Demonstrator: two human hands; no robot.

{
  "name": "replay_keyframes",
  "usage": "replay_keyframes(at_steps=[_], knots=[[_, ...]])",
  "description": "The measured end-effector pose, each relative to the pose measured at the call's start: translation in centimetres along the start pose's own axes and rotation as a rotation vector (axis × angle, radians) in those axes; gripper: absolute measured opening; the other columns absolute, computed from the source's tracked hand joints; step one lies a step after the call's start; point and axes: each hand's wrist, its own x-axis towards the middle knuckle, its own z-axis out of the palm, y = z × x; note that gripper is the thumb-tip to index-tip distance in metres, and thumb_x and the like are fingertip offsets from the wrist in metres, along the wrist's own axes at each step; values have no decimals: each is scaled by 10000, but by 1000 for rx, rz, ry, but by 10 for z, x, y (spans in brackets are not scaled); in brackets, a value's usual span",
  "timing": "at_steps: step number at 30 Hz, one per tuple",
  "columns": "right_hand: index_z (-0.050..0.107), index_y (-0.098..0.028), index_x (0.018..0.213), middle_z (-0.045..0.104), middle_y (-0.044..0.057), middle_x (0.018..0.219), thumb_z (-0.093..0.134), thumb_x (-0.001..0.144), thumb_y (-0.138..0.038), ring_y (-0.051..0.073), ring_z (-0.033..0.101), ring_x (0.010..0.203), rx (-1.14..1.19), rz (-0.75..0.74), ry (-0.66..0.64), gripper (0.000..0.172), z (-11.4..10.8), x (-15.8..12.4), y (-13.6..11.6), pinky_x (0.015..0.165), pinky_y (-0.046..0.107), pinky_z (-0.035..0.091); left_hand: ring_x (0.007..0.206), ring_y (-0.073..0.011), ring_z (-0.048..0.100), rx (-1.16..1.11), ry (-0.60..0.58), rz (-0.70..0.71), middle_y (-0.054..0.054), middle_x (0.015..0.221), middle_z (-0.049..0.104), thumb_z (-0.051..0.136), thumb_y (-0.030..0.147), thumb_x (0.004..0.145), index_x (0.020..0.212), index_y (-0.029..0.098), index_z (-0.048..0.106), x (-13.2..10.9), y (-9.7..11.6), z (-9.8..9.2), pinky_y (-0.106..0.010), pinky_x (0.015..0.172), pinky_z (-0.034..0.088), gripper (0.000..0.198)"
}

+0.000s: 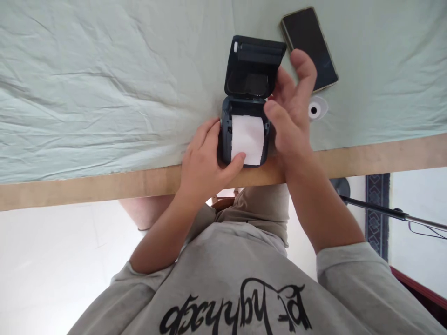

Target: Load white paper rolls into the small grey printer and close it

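Observation:
A small dark portable label printer (226,139) sits near the table's front edge with its lid (254,70) swung up. White paper (248,135) lies in its bay, the loose end reaching toward me. My left hand (206,156) grips the printer's left side, and its thumb presses on the paper's near left corner. On the other side, my right hand (293,107) is by the hinge and the raised lid. Its thumb is near the body's right edge and some fingers are behind the lid, partly hidden; the index finger points away, apart from the others.
A dark-screened phone (310,46) in a clear case lies at the upper right. Beside my right wrist stands a white paper roll (318,109) with a dark core. Pale green cloth (104,93) covers the table up to its wooden edge (377,156). A black stand (370,208) is below right.

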Motion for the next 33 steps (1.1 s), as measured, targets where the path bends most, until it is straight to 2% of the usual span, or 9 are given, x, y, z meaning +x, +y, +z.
replay_keyframes(at_steps=[2,4,7,11,15,18,21,30,33], knots=[[302,-513,1444,615,2,1454,504,968,-700,269,641,1366,128,-26,103,550,-3,-1,-3,1123,516,571,1501,-383,556,-7,-6,-9,-157,1590,597,666,521,924,1483,197,552,0,1,0,-551,1261,479,656],[438,-476,1366,645,14,1361,540,965,-697,258,655,1323,146,-10,158,468,-7,-5,-9,1161,499,548,1509,-376,550,-16,-16,-20,-152,1601,588,660,524,930,1492,205,544,0,2,0,-542,1254,488,656],[525,-424,1324,637,12,1353,521,1013,-663,239,644,1327,59,2,114,393,-9,-13,-15,1172,493,540,1519,-360,543,-27,-27,-29,-143,1608,582,652,523,939,1503,215,533,0,2,-1,-521,1265,482,653],[576,-379,1316,662,14,1318,555,1033,-626,252,661,1281,-54,-15,25,376,-3,-17,-12,1149,509,562,1550,-353,513,-23,-31,-32,-113,1641,559,635,544,950,1532,233,498,-1,2,-1,-515,1298,448,674],[604,-349,1329,685,59,1363,583,1016,-639,303,641,1344,-117,1,-58,428,-5,-15,-12,1212,543,526,1566,-339,505,-22,-38,-26,-80,1711,480,571,589,980,1643,250,377,-2,4,-2,-495,1258,501,770],[615,-345,1348,680,60,1394,576,1022,-615,300,634,1351,-126,24,-136,425,-12,-12,-14,1210,527,537,1559,-358,513,17,-51,14,-49,1714,475,591,578,977,1627,320,434,-2,5,-3,-534,1240,512,717],[639,-348,1330,687,49,1398,610,1008,-592,297,635,1350,-120,35,-189,404,-18,-8,-16,1203,519,546,1541,-361,532,48,-45,29,-46,1695,501,625,527,969,1610,331,474,-2,6,-3,-530,1240,510,687],[681,-348,1212,737,30,1285,634,1017,-497,299,593,1447,-78,-65,-170,250,-13,-7,-15,1226,563,524,1520,-344,555,67,-44,40,-61,1685,515,616,525,979,1613,325,475,-3,6,-3,-523,1216,532,679],[682,-346,1180,740,30,1267,629,1021,-487,294,577,1468,-63,-57,-178,219,-12,-7,-15,1226,547,525,1511,-356,560,53,-39,44,-76,1674,527,629,511,973,1607,303,488,-3,6,-3,-507,1212,530,681]])
